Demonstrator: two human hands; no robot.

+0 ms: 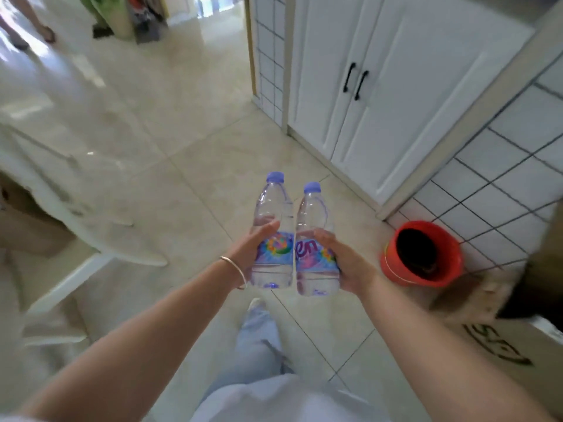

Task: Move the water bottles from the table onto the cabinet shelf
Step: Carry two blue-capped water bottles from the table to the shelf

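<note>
I carry two clear water bottles with purple caps and colourful labels, held upright side by side over the tiled floor. My left hand [254, 248] grips the left bottle [272, 214] around its label, a thin bracelet on that wrist. My right hand [344, 263] grips the right bottle [315, 217] the same way. The two bottles nearly touch. A white cabinet [396, 95] with two shut doors and black handles stands ahead on the right; no shelf shows.
A red bucket [423, 254] sits on the floor by the tiled wall at right. A white table [61, 190] and a cardboard box [27, 220] are at left. Another box [511, 354] lies at lower right. A person's feet show far left.
</note>
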